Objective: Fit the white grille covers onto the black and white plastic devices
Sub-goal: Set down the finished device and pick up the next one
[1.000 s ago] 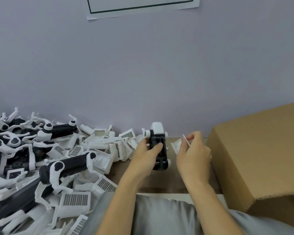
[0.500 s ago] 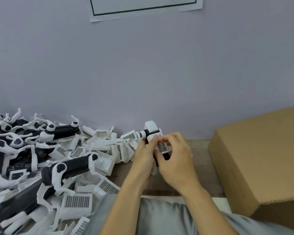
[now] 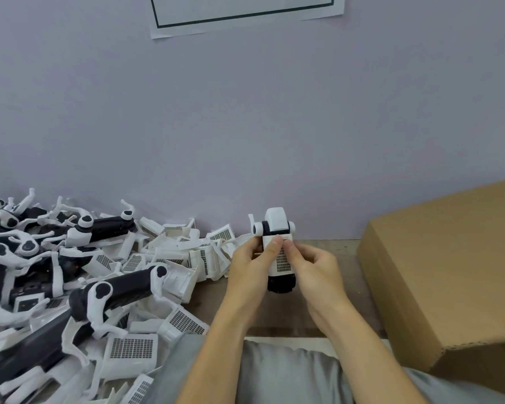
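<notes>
I see left hand [image 3: 250, 265] gripping device [image 3: 277, 228] | right hand [image 3: 315, 268] pinching grille cover [image 3: 282, 260] against it | above worktop [image 3: 274, 316]

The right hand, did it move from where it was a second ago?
Yes. The right hand went left, away from the cardboard box, bringing the grille cover onto the device that the left hand holds.

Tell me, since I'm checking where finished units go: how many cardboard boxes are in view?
1. The cardboard box sits at the right, on the table, beside the right hand. Its right side runs out of frame, so another could be hidden.
</notes>
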